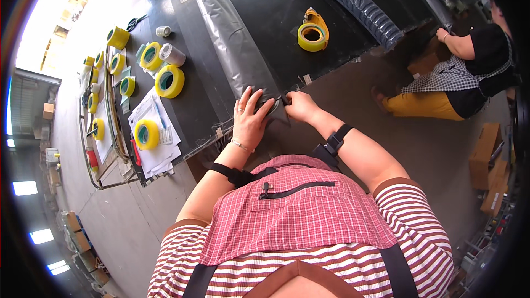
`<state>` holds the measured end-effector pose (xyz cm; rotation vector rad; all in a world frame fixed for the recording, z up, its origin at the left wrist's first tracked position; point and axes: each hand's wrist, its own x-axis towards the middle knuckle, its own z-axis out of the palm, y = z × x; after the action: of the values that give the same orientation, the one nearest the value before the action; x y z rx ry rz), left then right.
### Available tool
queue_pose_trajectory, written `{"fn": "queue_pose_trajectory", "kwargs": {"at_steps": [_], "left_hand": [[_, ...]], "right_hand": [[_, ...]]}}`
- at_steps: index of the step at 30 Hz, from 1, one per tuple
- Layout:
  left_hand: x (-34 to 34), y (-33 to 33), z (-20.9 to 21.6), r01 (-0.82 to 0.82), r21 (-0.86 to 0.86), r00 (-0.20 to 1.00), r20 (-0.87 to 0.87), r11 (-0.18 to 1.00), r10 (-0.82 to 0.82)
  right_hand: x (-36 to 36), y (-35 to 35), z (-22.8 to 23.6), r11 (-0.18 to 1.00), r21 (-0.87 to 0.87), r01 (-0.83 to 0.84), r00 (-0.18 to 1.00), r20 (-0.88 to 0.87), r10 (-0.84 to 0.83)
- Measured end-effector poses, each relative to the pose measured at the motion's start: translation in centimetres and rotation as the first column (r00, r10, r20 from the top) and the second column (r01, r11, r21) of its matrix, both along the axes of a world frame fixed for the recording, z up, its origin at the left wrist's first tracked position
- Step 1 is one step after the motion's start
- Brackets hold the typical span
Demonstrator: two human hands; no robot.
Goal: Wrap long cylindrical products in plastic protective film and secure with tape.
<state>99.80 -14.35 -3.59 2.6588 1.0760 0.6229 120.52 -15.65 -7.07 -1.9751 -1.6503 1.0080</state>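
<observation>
Two bare hands work at the near end of a long gray film-wrapped roll (pixel 232 33), which lies on a black table (pixel 270 5) and runs from them toward eleven o'clock. The left hand (pixel 251 118) rests on top of that end, fingers spread and pressing lightly, not closed around it. The right hand (pixel 301 106) is curled at the end's right side; whether it pinches the film, I cannot tell.

From the hands, a yellow tape dispenser (pixel 326 27) stands at one o'clock, with a dark wrapped roll (pixel 353 0) beyond it. Toward ten o'clock sit several yellow tape rolls (pixel 178 84) and, farther off, black scissors (pixel 134 22). White papers (pixel 165 152) lie near nine o'clock under another tape roll (pixel 155 135). A co-worker in a checked apron (pixel 441 73) is near three o'clock.
</observation>
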Motion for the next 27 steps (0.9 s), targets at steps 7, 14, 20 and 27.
{"fn": "queue_pose_trajectory", "kwargs": {"at_steps": [7,14,20,27], "left_hand": [[0.8,0.3,1.2,0.033,-0.028,0.999,-0.032,0.999,-0.033],[-3.7,-0.2,-2.9,-0.139,-0.397,0.924,0.278,0.907,0.263],[-3.0,-1.6,-4.0,-0.126,-0.919,0.83,0.109,0.374,0.547],[-3.8,-1.9,-3.8,-0.083,-0.944,0.824,0.114,0.318,0.555]], "right_hand": [[-0.4,-1.5,-3.5,0.967,-0.207,0.146,0.95,-0.243,-0.195],[1.0,-3.4,-4.0,0.887,0.398,0.233,0.97,-0.029,-0.242],[2.2,-4.4,-3.8,0.932,0.229,0.281,0.951,-0.196,-0.238],[2.5,-4.9,-1.2,0.966,0.052,0.253,0.911,-0.348,-0.22]]}}
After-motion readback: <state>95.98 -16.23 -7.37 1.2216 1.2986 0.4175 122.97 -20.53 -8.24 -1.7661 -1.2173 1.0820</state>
